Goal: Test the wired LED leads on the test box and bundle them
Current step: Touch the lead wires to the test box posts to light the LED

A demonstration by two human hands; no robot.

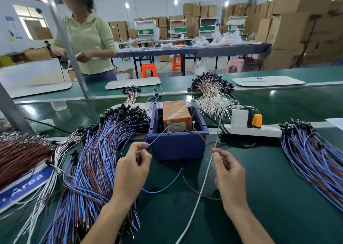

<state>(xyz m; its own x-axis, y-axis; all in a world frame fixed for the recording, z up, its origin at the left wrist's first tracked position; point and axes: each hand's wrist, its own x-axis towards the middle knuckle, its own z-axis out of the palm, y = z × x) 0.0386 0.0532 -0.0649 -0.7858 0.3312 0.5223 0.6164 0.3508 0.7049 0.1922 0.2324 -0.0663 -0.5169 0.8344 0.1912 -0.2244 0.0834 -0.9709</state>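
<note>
Test box (178,145) sits mid-surface on the green bench (259,188). Left hand (132,166) pinches the blue lead (157,137) just off the box's front-left corner; the wire runs up to the left screw (168,127). Right hand (229,171) pinches the brown lead (203,139) off the front-right corner, the wire reaching the right screw (193,126). Both wires loop toward the near edge between the hands. Loose lead pile (96,160) on the left side, another bundle (311,151) by the right edge.
</note>
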